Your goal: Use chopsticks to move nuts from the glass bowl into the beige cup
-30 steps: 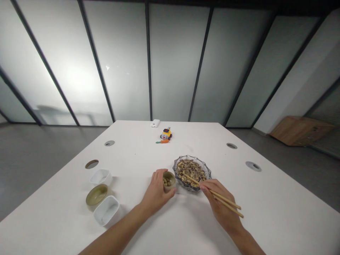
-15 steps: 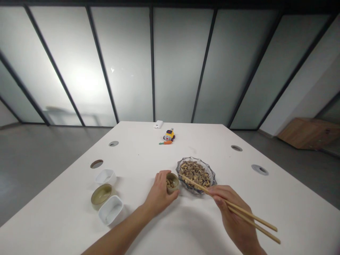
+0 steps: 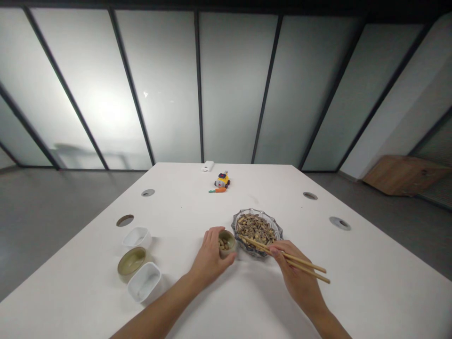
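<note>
My left hand is wrapped round a small olive-green cup with several light brown pieces, perhaps peanuts, inside. The cup is tilted a little toward the right. Just beyond it, on the right, stands a scalloped clear glass bowl full of striped sunflower seeds, with some paler pieces among them. In my right hand is a pair of wooden chopsticks. Their tips reach over the bowl's near left side, at the seeds. Whether anything is pinched between the tips is too small to tell.
Left of my forearm sit two white square bowls and another olive-green cup. Farther back on the white table are a yellow toy car, an orange-and-green toy screwdriver and a white box. Round grommet holes line both sides.
My right hand has shifted left and turned, so the chopsticks' rear ends swing up and inward. The whole view has slid slightly. My left hand keeps its hold on the cup.
</note>
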Motion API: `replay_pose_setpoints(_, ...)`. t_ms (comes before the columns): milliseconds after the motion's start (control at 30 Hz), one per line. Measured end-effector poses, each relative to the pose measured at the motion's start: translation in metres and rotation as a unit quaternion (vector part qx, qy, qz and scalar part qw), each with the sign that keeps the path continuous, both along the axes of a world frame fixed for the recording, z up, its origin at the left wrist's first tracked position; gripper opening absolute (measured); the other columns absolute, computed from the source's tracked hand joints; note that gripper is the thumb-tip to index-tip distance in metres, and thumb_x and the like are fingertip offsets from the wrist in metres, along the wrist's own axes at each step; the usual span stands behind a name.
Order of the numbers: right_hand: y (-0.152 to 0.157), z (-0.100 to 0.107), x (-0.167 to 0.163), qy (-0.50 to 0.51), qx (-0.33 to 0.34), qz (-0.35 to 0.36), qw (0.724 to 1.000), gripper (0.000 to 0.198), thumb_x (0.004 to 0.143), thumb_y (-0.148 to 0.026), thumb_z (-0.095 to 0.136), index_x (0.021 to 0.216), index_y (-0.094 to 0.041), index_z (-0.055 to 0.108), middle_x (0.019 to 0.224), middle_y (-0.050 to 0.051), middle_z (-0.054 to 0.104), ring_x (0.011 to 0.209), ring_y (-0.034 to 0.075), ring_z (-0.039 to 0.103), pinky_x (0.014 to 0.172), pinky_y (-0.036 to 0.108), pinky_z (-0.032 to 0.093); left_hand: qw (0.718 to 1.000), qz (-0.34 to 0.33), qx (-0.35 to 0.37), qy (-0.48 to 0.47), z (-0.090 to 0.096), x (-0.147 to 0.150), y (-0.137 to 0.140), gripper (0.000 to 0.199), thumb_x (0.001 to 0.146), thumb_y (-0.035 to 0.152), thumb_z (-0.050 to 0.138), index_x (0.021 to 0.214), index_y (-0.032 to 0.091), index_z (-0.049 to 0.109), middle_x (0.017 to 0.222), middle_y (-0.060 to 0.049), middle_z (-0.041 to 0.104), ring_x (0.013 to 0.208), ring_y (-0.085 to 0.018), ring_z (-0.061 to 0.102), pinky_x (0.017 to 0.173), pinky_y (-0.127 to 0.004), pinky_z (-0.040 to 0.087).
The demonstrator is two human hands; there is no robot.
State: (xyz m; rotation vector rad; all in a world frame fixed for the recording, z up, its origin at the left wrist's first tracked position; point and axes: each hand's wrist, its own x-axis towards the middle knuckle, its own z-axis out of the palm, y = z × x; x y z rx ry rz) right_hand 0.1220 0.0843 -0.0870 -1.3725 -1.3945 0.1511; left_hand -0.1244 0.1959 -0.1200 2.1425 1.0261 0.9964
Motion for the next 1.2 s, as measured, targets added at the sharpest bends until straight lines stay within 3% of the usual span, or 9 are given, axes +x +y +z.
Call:
replay_pose_setpoints(233,-0.0018,0.0034,0.0007,-0.004,0.033,-0.021,0.999,0.042,0.111,-0.060,0.065,0.095,-0.027,0.084,0.093,0.007,0.083,0.085,0.025,0.080,0.075,0.036,0.068,1.000,0.001,-0.004,-0.001,0.0002,0.0000,0.0003,0.064,0.084,0.025,0.082,0.143,0.025,0.059,0.138,-0.013,0.069,0.131,-0.034,0.067,0.118,-0.055,0.057)
replay_pose_setpoints(867,-0.0011,0.0037,-0.0073,-0.037,0.051,0.022,0.998,0.038,0.113,-0.054,0.066,0.091,-0.028,0.083,0.091,0.004,0.083,0.082,0.021,0.081,0.078,0.031,0.068,1.000,0.000,-0.005,0.001,-0.0013,0.0012,0.0012,0.065,0.083,0.024,0.081,0.144,0.024,0.058,0.138,-0.013,0.068,0.131,-0.033,0.066,0.119,-0.054,0.056)
replay_pose_setpoints(1200,-0.0015,0.0061,-0.0047,-0.051,0.067,-0.006,0.996,0.037,0.114,-0.052,0.065,0.093,-0.028,0.083,0.090,0.003,0.083,0.080,0.021,0.081,0.072,0.030,0.067,1.000,0.008,0.000,-0.002,-0.0017,0.0014,0.0019,0.065,0.081,0.024,0.083,0.142,0.024,0.060,0.136,-0.012,0.069,0.130,-0.034,0.068,0.117,-0.053,0.057)
